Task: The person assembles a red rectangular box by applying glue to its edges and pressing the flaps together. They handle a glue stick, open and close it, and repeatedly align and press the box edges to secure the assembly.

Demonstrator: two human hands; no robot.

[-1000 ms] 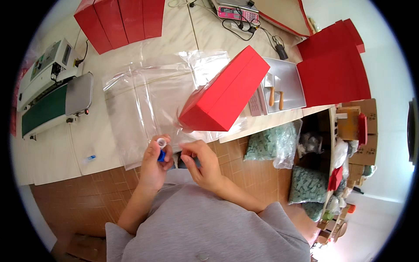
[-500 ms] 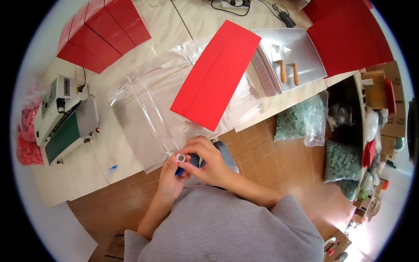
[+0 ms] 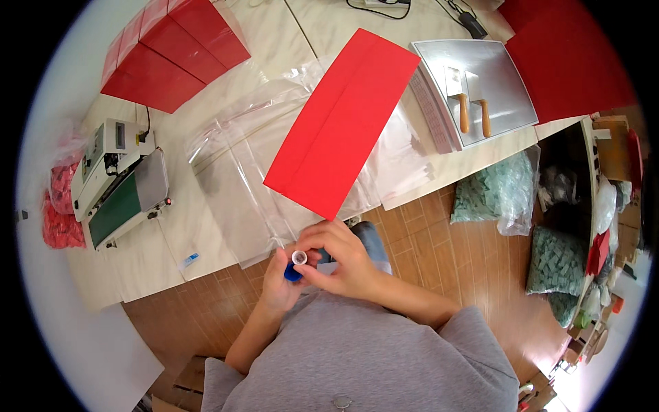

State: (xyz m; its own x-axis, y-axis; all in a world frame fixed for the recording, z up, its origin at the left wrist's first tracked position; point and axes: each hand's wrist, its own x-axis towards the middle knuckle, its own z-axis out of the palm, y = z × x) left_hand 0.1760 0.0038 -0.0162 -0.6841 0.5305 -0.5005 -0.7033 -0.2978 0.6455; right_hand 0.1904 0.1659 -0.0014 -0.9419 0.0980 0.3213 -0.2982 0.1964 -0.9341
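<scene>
In front of my grey shirt, near the table's front edge, both hands meet around a small white ring-shaped piece [image 3: 299, 257] and a blue piece [image 3: 292, 273]. My left hand [image 3: 278, 285] is closed at the blue piece, on its left side. My right hand [image 3: 343, 257] has its fingers curled, with the thumb and fingertips at the white ring. Whether the two pieces are joined I cannot tell. Just beyond my hands lies a long flat-sided red box [image 3: 343, 123], angled across clear plastic film [image 3: 240, 178] on the table.
Red boxes [image 3: 171, 55] stand at the far left, above a machine with a green belt [image 3: 117, 216]. A small blue-and-white item [image 3: 190, 260] lies by the table edge. Two wood-handled scrapers [image 3: 464, 113] rest on a silver box [image 3: 504, 89]. Bags of green pieces [image 3: 487, 196] are at right.
The view has shifted, so the table things appear a little displaced. More of the blue piece shows below the white ring. Both hands stay together around the pieces.
</scene>
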